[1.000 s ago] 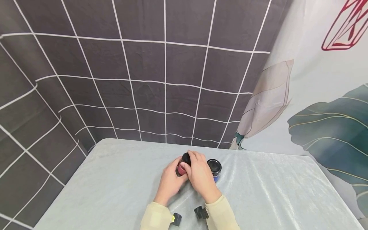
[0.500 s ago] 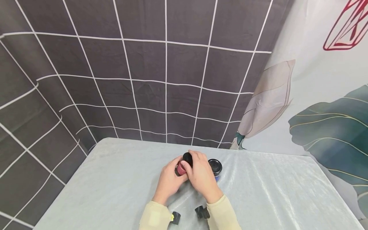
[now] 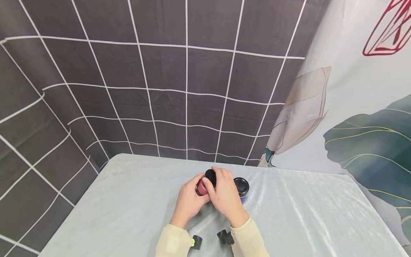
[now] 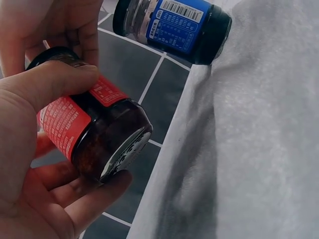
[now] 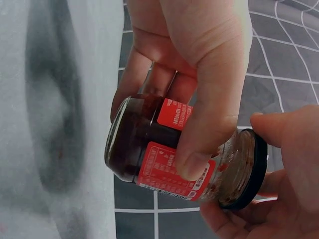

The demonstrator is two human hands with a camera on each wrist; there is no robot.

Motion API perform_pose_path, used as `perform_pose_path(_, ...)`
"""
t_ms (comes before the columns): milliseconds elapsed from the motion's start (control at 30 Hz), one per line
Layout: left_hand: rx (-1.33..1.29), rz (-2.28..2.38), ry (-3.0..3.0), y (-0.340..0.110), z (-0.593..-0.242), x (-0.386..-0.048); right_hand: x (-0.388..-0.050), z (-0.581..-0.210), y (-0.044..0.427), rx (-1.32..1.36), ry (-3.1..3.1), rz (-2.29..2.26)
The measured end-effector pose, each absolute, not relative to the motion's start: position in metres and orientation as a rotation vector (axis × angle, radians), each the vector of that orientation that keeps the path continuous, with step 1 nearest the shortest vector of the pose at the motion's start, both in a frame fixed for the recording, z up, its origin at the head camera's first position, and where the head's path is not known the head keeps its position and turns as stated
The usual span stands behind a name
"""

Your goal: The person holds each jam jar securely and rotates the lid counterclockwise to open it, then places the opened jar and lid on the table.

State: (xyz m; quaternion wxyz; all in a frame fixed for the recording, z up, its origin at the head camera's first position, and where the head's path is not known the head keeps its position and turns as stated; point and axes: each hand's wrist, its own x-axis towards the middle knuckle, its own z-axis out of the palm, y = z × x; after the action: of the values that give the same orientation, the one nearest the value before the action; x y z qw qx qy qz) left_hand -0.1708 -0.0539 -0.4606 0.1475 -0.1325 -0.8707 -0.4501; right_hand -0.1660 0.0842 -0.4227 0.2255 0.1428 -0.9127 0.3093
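Note:
A glass jar with a red label (image 3: 202,187) and a black lid (image 3: 210,175) is held up, tilted, between both hands. My left hand (image 3: 185,205) grips its body, the thumb across the red label and the fingers under it, as the left wrist view shows. At the lid end, my right hand (image 3: 227,198) holds the black lid with thumb and fingers; in the right wrist view this hand (image 5: 299,164) comes in from the right edge. The lid sits on the jar, and dark contents show through the glass. Part of the lid is hidden by the right hand.
A second jar, with a blue label (image 4: 182,25) and black lid, stands on the table just right of my right hand. Pale grey cloth covers the table (image 3: 128,200). Behind it hangs a dark grid-patterned curtain (image 3: 163,71), with a leaf-printed one (image 3: 353,89) at right.

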Motion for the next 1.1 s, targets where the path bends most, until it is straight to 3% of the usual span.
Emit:
perform_pose_path(567, -0.356, -1.231, -2.479, -0.053, -0.455, -0.169, -0.162, -0.411, 0.071, 0.148, -2.524, 0.951)
perform_pose_path(1100, -0.344, -1.148, -2.469, -0.054, -0.451, -0.167, -0.161, -0.415, 0.066, 0.101, -2.486, 0.88)
